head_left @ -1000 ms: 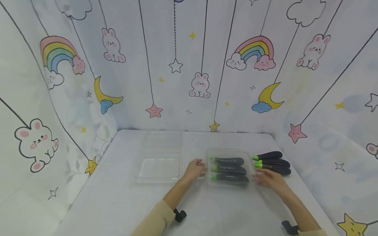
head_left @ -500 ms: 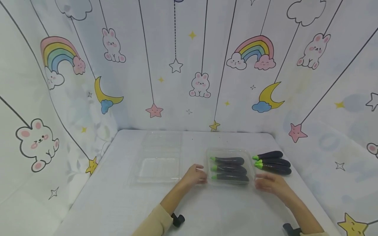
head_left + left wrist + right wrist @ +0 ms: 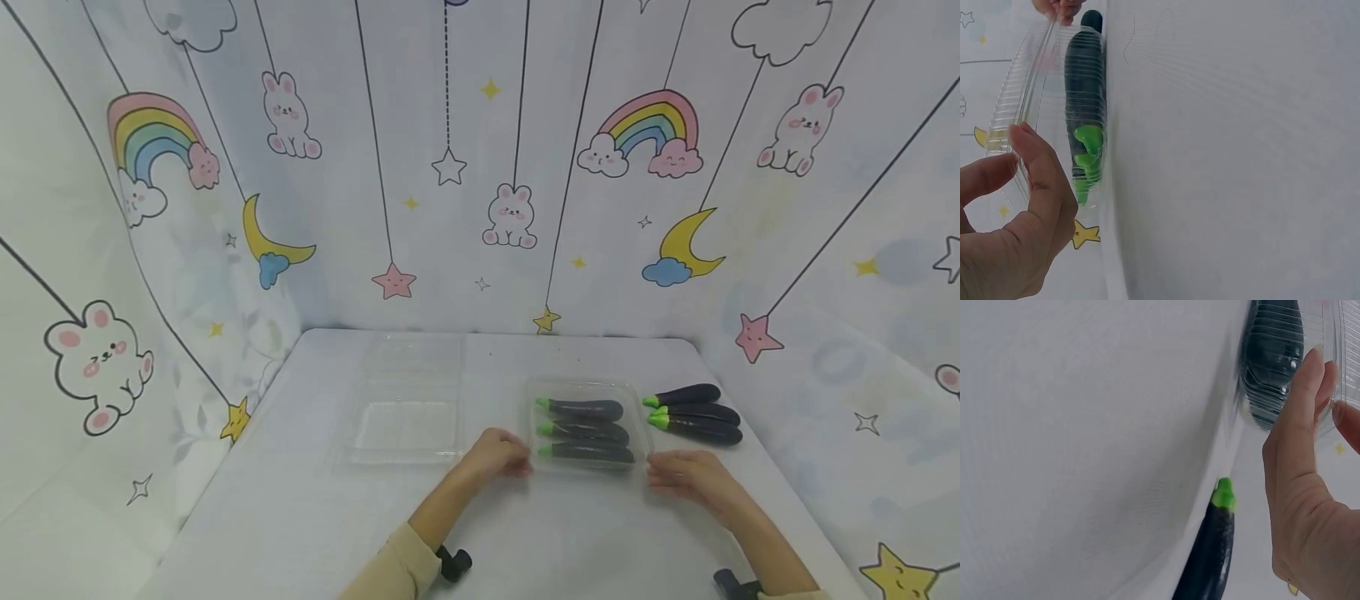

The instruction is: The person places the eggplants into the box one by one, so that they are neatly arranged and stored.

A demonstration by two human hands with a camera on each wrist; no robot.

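A clear plastic clamshell container (image 3: 588,386) with its lid over it stands right of the table's middle, holding three dark eggplants (image 3: 588,430) with green stems. At its near left corner, my left hand (image 3: 495,454) pinches the rim between thumb and fingers. In the left wrist view the thumb and index finger (image 3: 1041,165) meet at the flange where lid and base come together. My right hand (image 3: 693,479) has the near right corner, fingers straight below the rim and thumb on top, as the right wrist view shows on the ribbed container wall (image 3: 1266,375).
Several loose eggplants (image 3: 697,414) lie just right of the container, near the table's right edge. An unfolded clear container (image 3: 405,425) lies on the left part of the white table (image 3: 300,517). Printed fabric walls (image 3: 420,225) enclose the back and sides.
Both hands have slid along the container's sides toward its near corners. The left hand's fingers have closed in on the rim. The container and the loose eggplants have stayed in place.
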